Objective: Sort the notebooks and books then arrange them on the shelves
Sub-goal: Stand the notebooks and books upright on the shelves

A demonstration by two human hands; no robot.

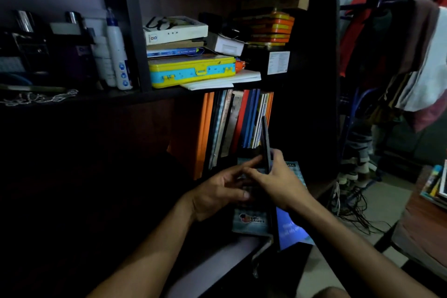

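Note:
A thin dark book (266, 143) stands on edge in front of the lower shelf. My right hand (278, 181) grips it from the right side, and my left hand (222, 189) holds its lower edge with fingers reaching toward it. Behind it, a row of upright notebooks and books (232, 126), orange, grey, red and blue, fills the lower shelf. Under my hands lies a flat checked game box or book (251, 222), and a blue book (290, 230) lies beside it.
The upper shelf (169, 93) holds a yellow and blue case (191, 70), a white box (174, 30), orange tins (271, 29) and loose papers. Bottles (117, 53) stand at left. Clothes (399, 55) hang on the right, cables (353, 203) lie on the floor.

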